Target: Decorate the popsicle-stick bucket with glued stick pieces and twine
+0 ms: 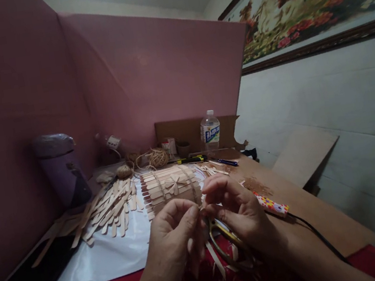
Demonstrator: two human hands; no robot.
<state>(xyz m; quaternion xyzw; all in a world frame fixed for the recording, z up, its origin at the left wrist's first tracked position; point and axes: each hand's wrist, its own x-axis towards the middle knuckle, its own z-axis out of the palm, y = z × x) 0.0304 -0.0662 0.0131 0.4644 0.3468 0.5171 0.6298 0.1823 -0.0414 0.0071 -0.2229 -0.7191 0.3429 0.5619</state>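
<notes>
Pinched narrow, apparently on twine [193,189], my left grip [178,227] and right grip [237,208] meet; stick panel [169,194] banded, loose sticks [113,209] unattached.

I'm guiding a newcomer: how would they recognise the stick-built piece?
Below the pink board, a white sheet carries piled sticks. Just right of the pile is the stick-built piece, set apart by its twine and flower shape.

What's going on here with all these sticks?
A person's left hand and right hand meet by a curved piece made of wooden sticks, apparently pinching something too small to make out. Scissors show just below the right hand. Loose sticks lie piled to the left, and a ball of twine sits behind.
</notes>
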